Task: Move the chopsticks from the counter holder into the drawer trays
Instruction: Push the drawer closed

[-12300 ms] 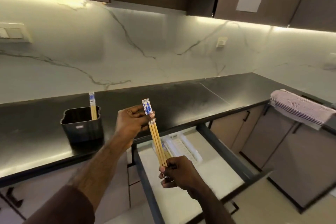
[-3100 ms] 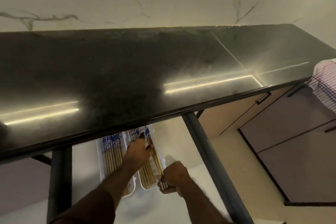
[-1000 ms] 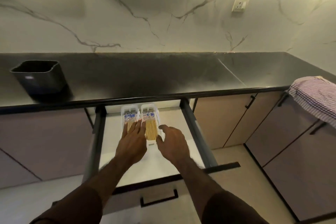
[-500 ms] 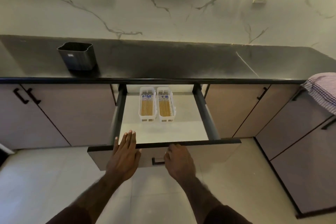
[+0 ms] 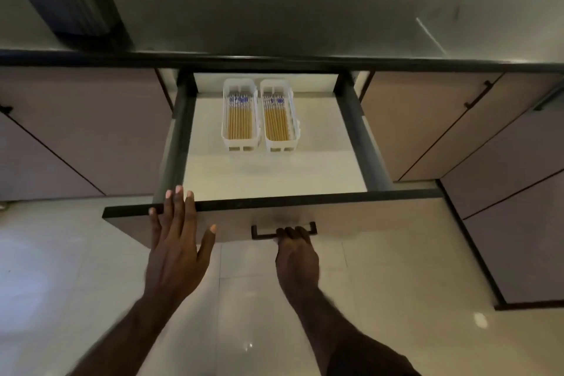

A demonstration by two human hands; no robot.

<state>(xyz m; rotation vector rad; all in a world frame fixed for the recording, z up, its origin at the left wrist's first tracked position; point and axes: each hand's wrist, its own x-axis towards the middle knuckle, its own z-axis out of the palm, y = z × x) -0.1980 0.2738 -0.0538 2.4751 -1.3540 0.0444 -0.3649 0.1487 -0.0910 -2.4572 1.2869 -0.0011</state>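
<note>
Two white trays, left [image 5: 226,119] and right [image 5: 295,123], sit side by side at the back of the open drawer [image 5: 274,174]. Each holds several wooden chopsticks with blue-patterned tops, the left set [image 5: 239,119] and the right set [image 5: 276,120]. The black counter holder [image 5: 65,0] stands at the far left of the counter; no chopsticks show above its rim. My left hand [image 5: 175,241] lies flat with fingers spread against the drawer front, fingertips over its top edge. My right hand [image 5: 294,246] is curled around the black drawer handle [image 5: 264,232].
The dark countertop [image 5: 274,24] runs above the drawer, with a marble wall behind. Closed cabinet doors [image 5: 82,131] flank the drawer on both sides, and more cabinets [image 5: 503,207] stand at the right. Glossy pale floor tiles [image 5: 61,268] lie below.
Both hands left the trays and came back to the drawer front. The right hand now grips the handle; the left rests flat on the front panel.
</note>
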